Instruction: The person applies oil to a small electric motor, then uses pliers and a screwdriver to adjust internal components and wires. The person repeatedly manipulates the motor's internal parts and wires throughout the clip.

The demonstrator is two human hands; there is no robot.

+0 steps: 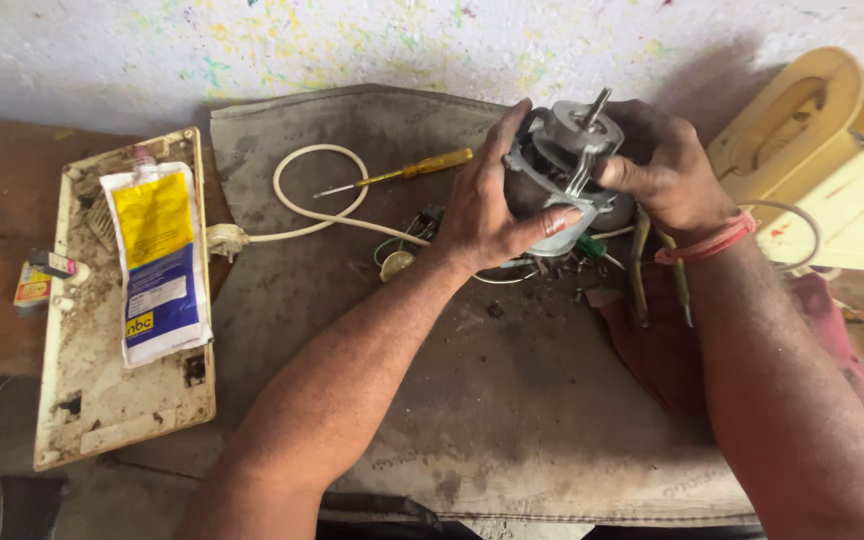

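I held a small grey electric motor (564, 170), its shaft pointing up, above the dusty grey tabletop (512, 400). My left grip (487, 205) closed around its near side, thumb across the casing; my right grip (667, 165) clasped the far side. Just left of my left grip lay a yellow-handled screwdriver (402, 174) and a looped white cable (317, 205). Farther left, a yellow-and-blue tube (157, 260) rested on a dirty cream panel (102, 400).

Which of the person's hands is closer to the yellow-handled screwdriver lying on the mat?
Left. The left hand grips the motor just right of the screwdriver; the right hand holds the motor's far side, farther away.
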